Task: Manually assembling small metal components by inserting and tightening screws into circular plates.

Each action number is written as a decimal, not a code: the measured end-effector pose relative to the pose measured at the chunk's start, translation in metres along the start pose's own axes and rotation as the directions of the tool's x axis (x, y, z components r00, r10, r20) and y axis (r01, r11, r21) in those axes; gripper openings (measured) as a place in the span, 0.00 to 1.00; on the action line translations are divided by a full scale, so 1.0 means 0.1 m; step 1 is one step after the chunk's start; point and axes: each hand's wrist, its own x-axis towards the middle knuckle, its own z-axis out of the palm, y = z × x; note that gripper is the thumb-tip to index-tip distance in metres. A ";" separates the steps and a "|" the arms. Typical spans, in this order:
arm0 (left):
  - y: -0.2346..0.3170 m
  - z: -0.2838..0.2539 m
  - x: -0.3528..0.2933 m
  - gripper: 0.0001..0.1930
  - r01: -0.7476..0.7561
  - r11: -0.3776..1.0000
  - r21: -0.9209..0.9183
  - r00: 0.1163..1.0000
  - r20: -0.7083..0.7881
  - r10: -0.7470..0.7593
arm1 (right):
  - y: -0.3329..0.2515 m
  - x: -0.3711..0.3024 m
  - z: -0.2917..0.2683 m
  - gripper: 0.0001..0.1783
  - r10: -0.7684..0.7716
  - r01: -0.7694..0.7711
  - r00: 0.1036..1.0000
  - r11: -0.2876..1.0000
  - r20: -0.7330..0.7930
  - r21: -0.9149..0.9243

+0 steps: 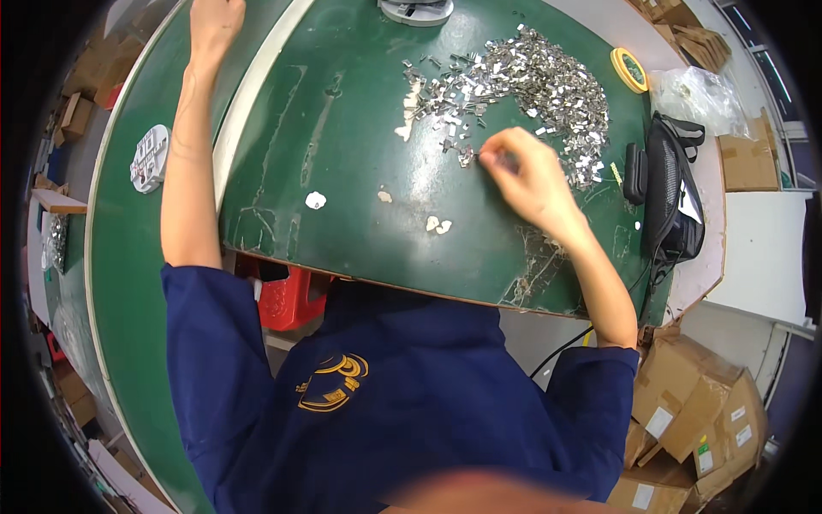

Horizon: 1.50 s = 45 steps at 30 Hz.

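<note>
My right hand [529,176] is low over the green table [360,154], its thumb and fingers curled into a pinch. What they hold, if anything, is hidden. Just left of the fingertips lie a few small metal pieces [465,158], and beyond them spreads a big heap of small silvery metal parts [548,81]. My left hand [217,27] reaches far out at the top left, over the neighbouring green surface past the pale edge strip. Its fingers look closed and are partly cut off by the picture's edge, so anything in them cannot be made out.
A white-grey device part [151,159] lies beside my left forearm; a similar part [416,10] sits at the far edge. Whitish lumps [438,224] dot the table. At right are yellow tape [629,70], a plastic bag [698,94], a black bag [676,188] and cardboard boxes [693,394].
</note>
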 end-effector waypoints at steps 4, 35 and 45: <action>1.68 -0.66 0.00 0.08 0.239 0.937 -0.254 0.967 -0.026 -0.254 | -0.13 0.13 -0.31 0.12 0.277 -0.287 0.958 0.924 0.075 0.253; 2.80 -1.12 -1.78 0.12 0.370 0.581 -0.725 0.692 0.633 0.349 | -0.47 -0.40 -0.42 0.05 0.257 -0.350 0.933 0.815 0.253 0.463; 3.01 -0.81 -1.83 0.09 0.430 0.643 -0.634 0.755 0.643 0.130 | -0.62 -0.35 -0.36 0.04 0.173 -0.270 0.952 0.866 0.255 0.422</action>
